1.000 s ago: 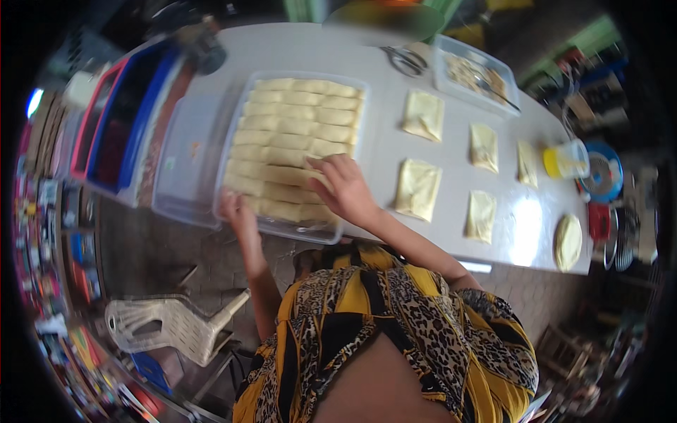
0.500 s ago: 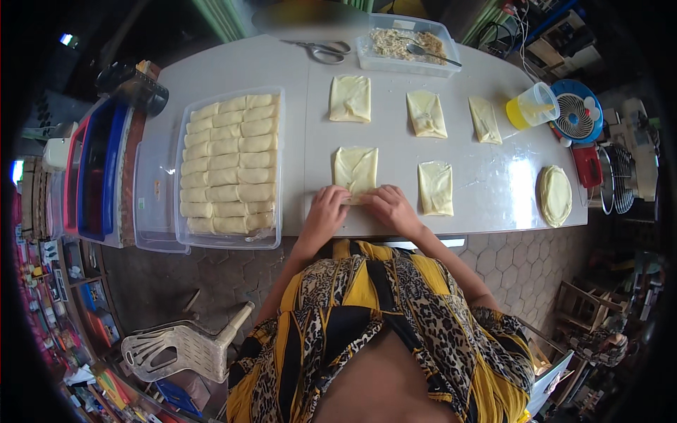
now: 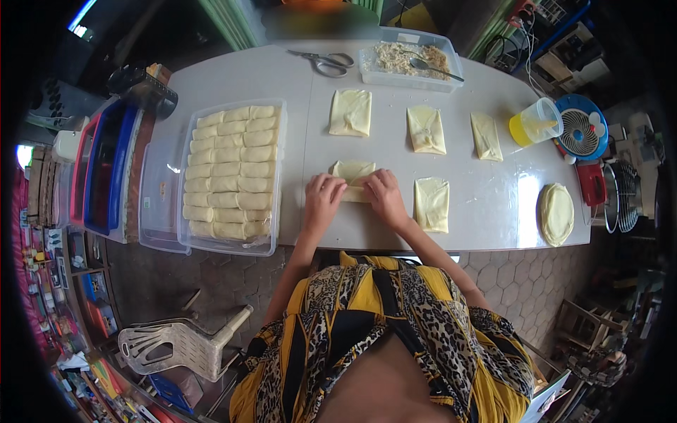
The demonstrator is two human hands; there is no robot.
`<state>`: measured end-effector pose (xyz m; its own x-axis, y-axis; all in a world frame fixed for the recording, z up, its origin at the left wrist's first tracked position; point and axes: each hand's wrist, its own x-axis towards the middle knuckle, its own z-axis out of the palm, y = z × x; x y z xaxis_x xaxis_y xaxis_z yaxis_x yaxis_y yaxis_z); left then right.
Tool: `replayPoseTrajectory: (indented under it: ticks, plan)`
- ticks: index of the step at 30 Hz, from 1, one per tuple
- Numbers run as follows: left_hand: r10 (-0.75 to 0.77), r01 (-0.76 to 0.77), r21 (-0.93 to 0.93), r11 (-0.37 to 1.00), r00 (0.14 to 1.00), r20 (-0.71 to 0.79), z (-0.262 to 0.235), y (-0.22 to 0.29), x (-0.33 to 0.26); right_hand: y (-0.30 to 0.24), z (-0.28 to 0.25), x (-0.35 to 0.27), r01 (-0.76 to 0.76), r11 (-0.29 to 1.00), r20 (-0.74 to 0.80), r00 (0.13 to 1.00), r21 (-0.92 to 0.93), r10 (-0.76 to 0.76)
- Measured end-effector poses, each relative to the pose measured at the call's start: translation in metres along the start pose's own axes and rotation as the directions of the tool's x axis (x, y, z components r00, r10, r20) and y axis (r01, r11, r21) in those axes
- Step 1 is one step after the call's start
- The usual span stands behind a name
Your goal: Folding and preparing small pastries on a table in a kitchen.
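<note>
Folded dough wrapper (image 3: 355, 170), pale yellow, 1 piece: flat on the table (image 3: 486, 222), near its front edge; far part flat, near edge turned up into a roll. Clock positions below run from this piece, 12 o'clock being the table's far side.

Left hand (image 3: 324, 199): at 8 o'clock, grip pinching the left end of the rolled edge, fingers bent.

Right hand (image 3: 385, 200): at 4 o'clock, grip pinching the right end of the same edge.

Further folded wrappers, 4 pieces, lying apart: 1 at 12 o'clock (image 3: 350, 113), 1 at 2 o'clock (image 3: 426, 131), 1 between 2 and 3 o'clock (image 3: 486, 137), 1 at 4 o'clock (image 3: 431, 204).

Clear plastic container (image 3: 279, 148): at 9 o'clock, holding pale dough rolls (image 3: 227, 169) side by side in 3 columns.

Scissors (image 3: 328, 63), grey-handled: between 11 and 12 o'clock.

Clear tub (image 3: 443, 86): at 1 o'clock, holding crumbly filling (image 3: 395, 60) with a metal spoon (image 3: 423, 65) resting in it.

Plastic cup (image 3: 546, 113), yellow liquid inside: between 2 and 3 o'clock, tilted in view.

Round dough sheets (image 3: 556, 215), stacked: at 3 o'clock, near the table's right end.
</note>
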<state>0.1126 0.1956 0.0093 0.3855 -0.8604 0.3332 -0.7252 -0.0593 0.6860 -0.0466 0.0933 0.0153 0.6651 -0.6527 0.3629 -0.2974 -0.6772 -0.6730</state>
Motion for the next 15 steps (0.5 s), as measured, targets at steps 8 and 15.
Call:
replayPoseTrajectory:
  ticks: [8,15]
  plan:
    - [0.173,-0.177,0.074,0.981,0.983,0.056,-0.015,0.013,-0.003,-0.004,-0.011,-0.012,0.148,0.973,0.124,0.984,-0.177,-0.127]
    - [-0.061,0.073,-0.119,0.990,0.993,0.105,-0.002,-0.010,0.016,0.009,-0.011,0.008,0.060,0.975,0.166,0.986,-0.212,-0.024]
